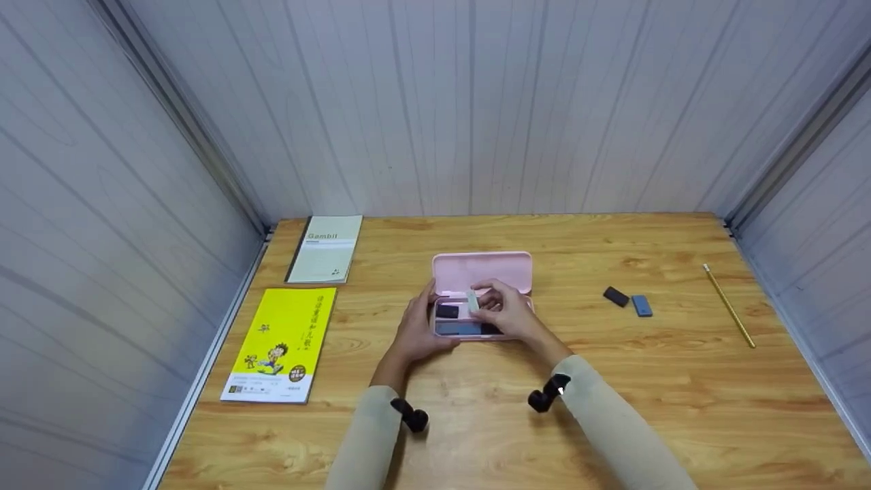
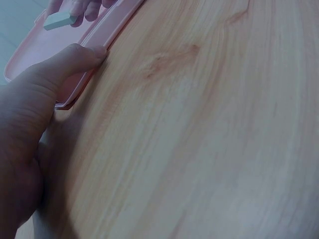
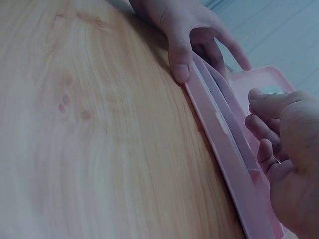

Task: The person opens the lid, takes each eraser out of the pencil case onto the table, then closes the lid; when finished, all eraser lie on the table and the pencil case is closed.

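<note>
Pale block [image 1: 473, 301], long axis near-to-far, is pinched left of the right hand's [image 1: 507, 312] palm, over an open pink case [image 1: 483, 272] whose left end the left hand [image 1: 416, 328] grips, the head view shows; left wrist, flat faces; right wrist, smooth walls, wood-grained table [image 3: 99, 134].

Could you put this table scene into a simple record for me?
Left hand: grips the left end of an open, pink rectangular case
Right hand: pinches a small, pale, flat block over the case
Inside case: small dark rectangular block
Right side: flat black block, flat blue block, slim gold pencil
Left side: yellow-and-white illustrated book, pale dark-spined notebook
Surface: wood-grain table
</note>
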Tool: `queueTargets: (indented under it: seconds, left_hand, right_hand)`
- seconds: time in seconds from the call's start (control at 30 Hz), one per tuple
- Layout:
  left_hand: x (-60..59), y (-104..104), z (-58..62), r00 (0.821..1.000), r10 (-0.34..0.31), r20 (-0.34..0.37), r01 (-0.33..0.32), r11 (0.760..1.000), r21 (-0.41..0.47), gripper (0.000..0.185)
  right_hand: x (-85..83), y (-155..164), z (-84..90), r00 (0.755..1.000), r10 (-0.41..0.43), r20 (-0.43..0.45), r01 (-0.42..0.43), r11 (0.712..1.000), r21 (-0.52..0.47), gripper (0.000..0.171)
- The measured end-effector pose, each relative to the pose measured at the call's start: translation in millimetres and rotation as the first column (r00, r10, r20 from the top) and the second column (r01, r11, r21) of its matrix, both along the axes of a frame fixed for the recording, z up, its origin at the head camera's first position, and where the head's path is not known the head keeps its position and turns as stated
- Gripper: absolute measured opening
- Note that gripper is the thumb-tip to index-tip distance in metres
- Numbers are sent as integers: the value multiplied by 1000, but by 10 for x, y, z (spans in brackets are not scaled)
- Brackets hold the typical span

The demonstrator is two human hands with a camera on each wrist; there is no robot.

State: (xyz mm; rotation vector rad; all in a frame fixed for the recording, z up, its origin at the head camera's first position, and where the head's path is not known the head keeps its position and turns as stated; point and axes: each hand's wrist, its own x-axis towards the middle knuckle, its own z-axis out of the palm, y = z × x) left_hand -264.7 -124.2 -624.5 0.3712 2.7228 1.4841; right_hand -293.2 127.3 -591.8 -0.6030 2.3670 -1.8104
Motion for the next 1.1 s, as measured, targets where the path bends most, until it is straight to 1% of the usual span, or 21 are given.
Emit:
queueTargets:
  seconds: [0.2,0.47,0.6,0.73,0.87,1.1]
  left_hand:
    - [1,-3,-14,1000,9,10,-10,1000,12,139]
    - [-3,4,-9,999,23,44,-23,1000,-1,139]
    - [-8,-1,-11,1000,11,21,-12,1000,3,139]
    - [-15,-5,-25,1000,-2,-6,2,1000,12,140]
    - [-11,-3,-29,1000,-1,-3,1,1000,16,140]
    - [1,7,-22,1000,0,0,0,1000,10,140]
  right_hand:
    - [15,161,62,1000,-7,2,7,1000,7,49]
    - [33,444,113,996,-74,51,73,997,30,50]
    - [30,611,128,994,-98,53,95,994,46,50]
    - [23,772,126,992,-120,35,118,992,47,50]
    - [22,928,120,989,-148,12,146,986,77,49]
    - [75,1184,99,981,-194,19,190,972,139,48]
